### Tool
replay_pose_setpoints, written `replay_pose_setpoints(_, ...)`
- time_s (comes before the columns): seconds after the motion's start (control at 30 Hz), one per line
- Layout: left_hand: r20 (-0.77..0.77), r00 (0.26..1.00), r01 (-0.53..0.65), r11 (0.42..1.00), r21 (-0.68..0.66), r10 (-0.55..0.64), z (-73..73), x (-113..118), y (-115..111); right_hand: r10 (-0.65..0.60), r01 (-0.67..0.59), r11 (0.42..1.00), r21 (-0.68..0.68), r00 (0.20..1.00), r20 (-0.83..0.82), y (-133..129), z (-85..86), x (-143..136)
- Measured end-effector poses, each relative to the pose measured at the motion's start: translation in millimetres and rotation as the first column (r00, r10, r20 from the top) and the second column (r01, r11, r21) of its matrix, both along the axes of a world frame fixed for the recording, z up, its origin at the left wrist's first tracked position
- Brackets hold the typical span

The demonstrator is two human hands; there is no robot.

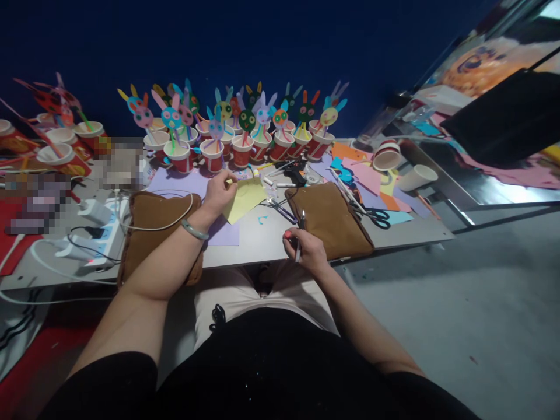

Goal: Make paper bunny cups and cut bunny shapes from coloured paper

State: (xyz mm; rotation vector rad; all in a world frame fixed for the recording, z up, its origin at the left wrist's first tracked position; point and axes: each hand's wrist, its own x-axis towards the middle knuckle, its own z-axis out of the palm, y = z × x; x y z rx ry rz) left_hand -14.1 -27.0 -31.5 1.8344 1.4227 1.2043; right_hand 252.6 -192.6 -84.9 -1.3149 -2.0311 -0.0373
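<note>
My left hand (221, 192) is at the left edge of a sheet of yellow paper (247, 200), thumb and fingers curled together. Whether it pinches the paper or some small thing cannot be made out. A pen-like tool (302, 220) with a dark grip and silvery tip is in my right hand (308, 248), pointing away from me. A small red spot shows at that hand's thumb side, too small to name. Small blue paper scraps (262, 219) lie on the table between my hands.
Behind stand red-and-white paper cups (212, 157) with paper rabbit heads on sticks. Brown cushions (332, 219) lie at both sides. A black glue gun (296, 171), black-handled scissors (380, 218) and coloured paper (365, 175) are at right. A white power strip (109, 233) with cables is at left.
</note>
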Motion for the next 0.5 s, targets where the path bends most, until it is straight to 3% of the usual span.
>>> replay_pose_setpoints(0.5, 0.192, 0.974, -0.137, 0.987, 0.088, 0.119, 0.4, -3.1, 4.9, -0.004, 0.004, 1.0, 0.015, 1.0, 0.016, 0.6, -1.4, 0.4)
